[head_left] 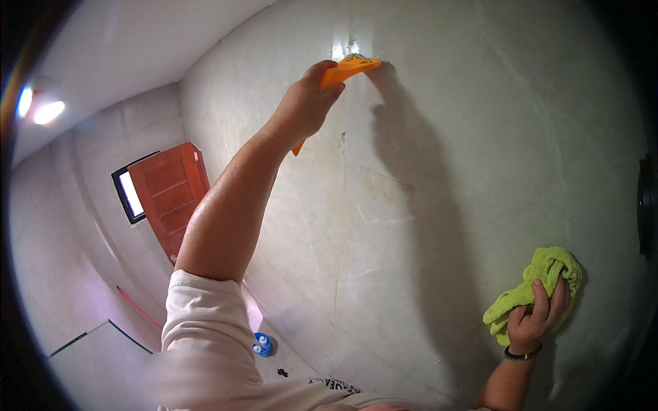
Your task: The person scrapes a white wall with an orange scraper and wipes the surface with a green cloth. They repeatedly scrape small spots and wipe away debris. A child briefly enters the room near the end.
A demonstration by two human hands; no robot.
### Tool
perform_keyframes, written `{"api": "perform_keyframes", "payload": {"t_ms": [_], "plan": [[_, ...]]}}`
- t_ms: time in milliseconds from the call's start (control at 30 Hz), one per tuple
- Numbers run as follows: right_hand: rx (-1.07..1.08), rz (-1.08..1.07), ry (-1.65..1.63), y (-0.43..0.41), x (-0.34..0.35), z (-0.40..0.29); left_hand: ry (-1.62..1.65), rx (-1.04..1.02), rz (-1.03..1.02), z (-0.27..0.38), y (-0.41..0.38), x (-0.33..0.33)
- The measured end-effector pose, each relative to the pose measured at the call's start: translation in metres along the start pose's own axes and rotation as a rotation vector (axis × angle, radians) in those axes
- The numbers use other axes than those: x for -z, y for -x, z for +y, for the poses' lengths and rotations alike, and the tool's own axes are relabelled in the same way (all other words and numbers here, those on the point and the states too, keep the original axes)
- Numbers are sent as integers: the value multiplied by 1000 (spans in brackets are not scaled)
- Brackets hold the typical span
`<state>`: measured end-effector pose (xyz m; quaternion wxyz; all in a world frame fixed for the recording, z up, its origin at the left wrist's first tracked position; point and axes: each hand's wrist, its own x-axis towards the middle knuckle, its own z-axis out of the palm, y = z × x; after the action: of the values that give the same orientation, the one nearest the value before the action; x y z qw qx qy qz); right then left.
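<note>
High on the grey wall (308,231), my left hand (307,101) grips an orange plastic scraper (352,67). The blade meets the wall near a wet, shiny patch (354,38), and crumbly pale residue clings to its edge. Part of the scraper's handle pokes out below my wrist; the rest is hidden by the hand. Lower down at the right, my right hand (532,321) holds a bunched lime-green cloth (552,264) against the same wall. Stains, pale scratches and a small chipped spot (343,136) mark the surface.
A blue container (263,350) with white-capped bottles stands on the floor at the wall's foot, near a small black object (282,372). A reddish-brown panelled door (172,195) stands ajar beside a black-framed window (131,194). Ceiling lamps (49,112) glow at left.
</note>
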<state>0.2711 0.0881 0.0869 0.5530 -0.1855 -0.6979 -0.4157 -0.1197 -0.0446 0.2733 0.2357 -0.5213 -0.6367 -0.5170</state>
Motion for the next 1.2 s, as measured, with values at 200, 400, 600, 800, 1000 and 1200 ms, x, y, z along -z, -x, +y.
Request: {"api": "perform_keyframes", "payload": {"t_ms": [200, 400, 600, 800, 1000, 1200], "plan": [[-8, -12, 19, 1, -1, 2, 60, 37, -20, 16, -7, 7], [-15, -6, -10, -3, -1, -2, 28, -1, 37, 19, -20, 12], [-19, -5, -12, -3, 3, -1, -55, -75, 39, 2, -16, 0], [-29, -26, -50, -4, 2, -6, 76, 10, 104, 34, -55, 20], [-13, -9, -41, -3, 3, -2, 3, -55, 45, 6, -14, 3], [-24, -13, -52, -3, 0, -6, 50, 105, -7, 37, -30, 24]]}}
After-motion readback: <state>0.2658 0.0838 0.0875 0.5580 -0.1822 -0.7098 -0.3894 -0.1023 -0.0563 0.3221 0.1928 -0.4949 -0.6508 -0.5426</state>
